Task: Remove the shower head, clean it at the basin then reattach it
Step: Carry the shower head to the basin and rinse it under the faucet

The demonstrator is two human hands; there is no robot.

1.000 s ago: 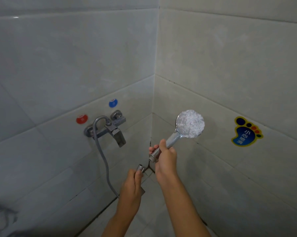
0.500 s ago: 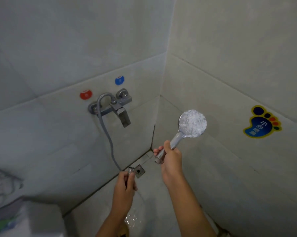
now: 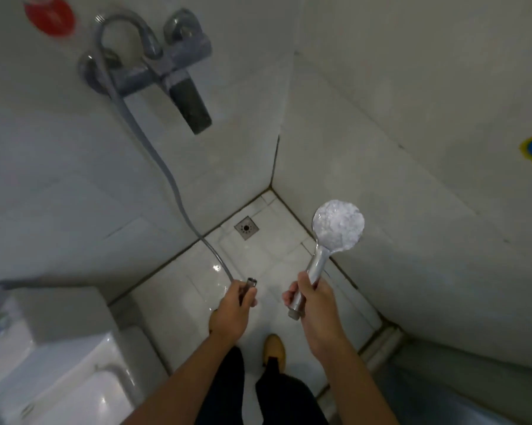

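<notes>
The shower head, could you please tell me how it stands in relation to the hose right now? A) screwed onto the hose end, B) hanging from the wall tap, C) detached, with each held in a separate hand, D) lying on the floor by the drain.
C: the right hand grips the shower head by its handle, while the left hand holds the hose end apart from it, with bare floor showing between the two.

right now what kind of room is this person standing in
Most likely a small tiled bathroom's shower corner: a wall mixer tap with a hose, a floor drain in the white tiles, and what looks like a toilet tank at lower left.
</notes>
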